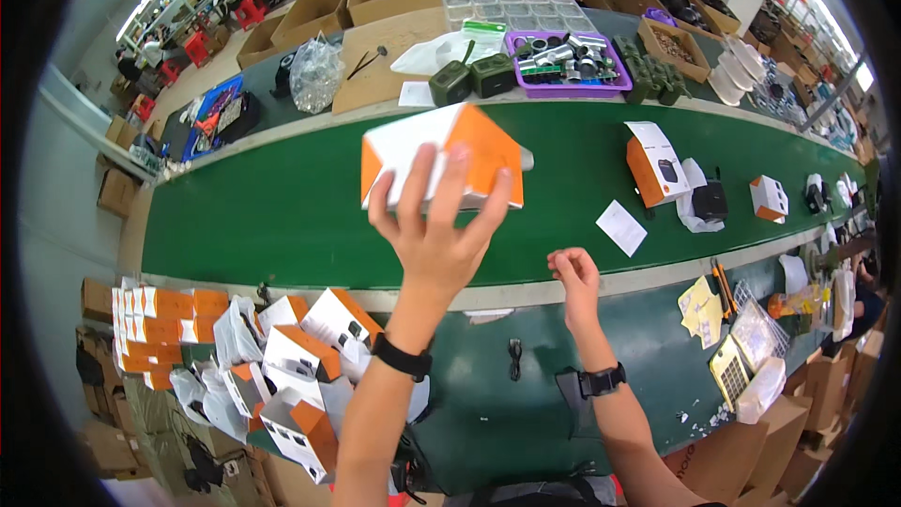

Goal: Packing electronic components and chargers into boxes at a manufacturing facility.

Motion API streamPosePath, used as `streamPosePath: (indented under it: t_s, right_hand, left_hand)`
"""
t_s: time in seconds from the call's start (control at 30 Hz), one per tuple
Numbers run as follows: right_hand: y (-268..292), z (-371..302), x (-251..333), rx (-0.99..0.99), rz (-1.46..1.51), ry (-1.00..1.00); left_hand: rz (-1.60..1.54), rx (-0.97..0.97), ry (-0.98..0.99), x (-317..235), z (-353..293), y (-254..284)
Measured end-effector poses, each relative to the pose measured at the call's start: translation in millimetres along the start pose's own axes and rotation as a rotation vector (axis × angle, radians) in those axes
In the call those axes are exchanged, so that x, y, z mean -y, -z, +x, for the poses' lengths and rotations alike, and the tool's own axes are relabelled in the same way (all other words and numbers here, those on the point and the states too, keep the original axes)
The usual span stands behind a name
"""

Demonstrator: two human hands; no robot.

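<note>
My left hand (436, 235) grips an orange-and-white cardboard box (488, 155) from my side, fingers spread across its white face, and holds it up over the green conveyor belt (263, 197). A small pale rounded thing sticks out behind the box's right edge; I cannot make out what it is. My right hand (574, 274) hovers by the belt's near edge with its fingers curled in, and nothing shows in them. A white printed sheet (621, 228) lies on the belt to its right. Below, on the green worktable, rests a small coiled black cable (514, 359).
Boxes, some open, crowd the left of the worktable (479, 413), beside stacked orange-and-white cartons (155, 319). Farther right on the belt are an open box (652, 169) and a black device (710, 199). Across the belt stands a purple basket (572, 89) of parts.
</note>
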State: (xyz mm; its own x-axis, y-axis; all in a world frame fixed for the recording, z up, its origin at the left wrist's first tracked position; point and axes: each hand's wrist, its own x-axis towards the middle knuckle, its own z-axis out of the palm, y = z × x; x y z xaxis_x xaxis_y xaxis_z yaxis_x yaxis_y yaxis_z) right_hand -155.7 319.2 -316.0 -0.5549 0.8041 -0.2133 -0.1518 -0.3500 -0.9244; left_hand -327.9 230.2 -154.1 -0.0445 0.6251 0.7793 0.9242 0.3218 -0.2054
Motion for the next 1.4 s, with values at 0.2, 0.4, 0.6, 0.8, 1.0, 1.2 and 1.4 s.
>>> streamPosePath:
  t_s: [0.2,0.4,0.6,0.8,1.0,1.2,1.4]
  right_hand:
    - [20.1,10.3,9.6,-0.008,-0.148,0.239]
    - [10.0,4.5,35.9,0.173,-0.483,0.271]
    - [-4.6,-84.3,9.3,0.873,-1.214,0.381]
    - [1.6,-35.2,-20.4,0.612,-0.878,0.205]
    - [-12.7,30.8,23.1,0.107,-1.239,0.391]
    - [-15.1,15.2,23.6,0.218,-1.05,0.338]
    - [-48.8,-50.8,6.4,0.574,-0.686,0.231]
  left_hand:
    - [-0.305,0.122,0.472,-15.4,0.9,-39.2]
    - [-0.327,0.174,0.827,-5.4,-40.0,-76.5]
    - [-0.553,0.478,1.634,13.9,-104.4,-83.1]
    - [-0.674,0.268,1.414,-1.3,-134.8,-28.1]
    - [-0.817,0.163,1.398,-49.3,-171.6,74.6]
    - [-0.935,0.278,1.494,-81.4,-186.2,147.3]
    - [-0.501,0.176,1.034,-83.2,-175.9,211.0]
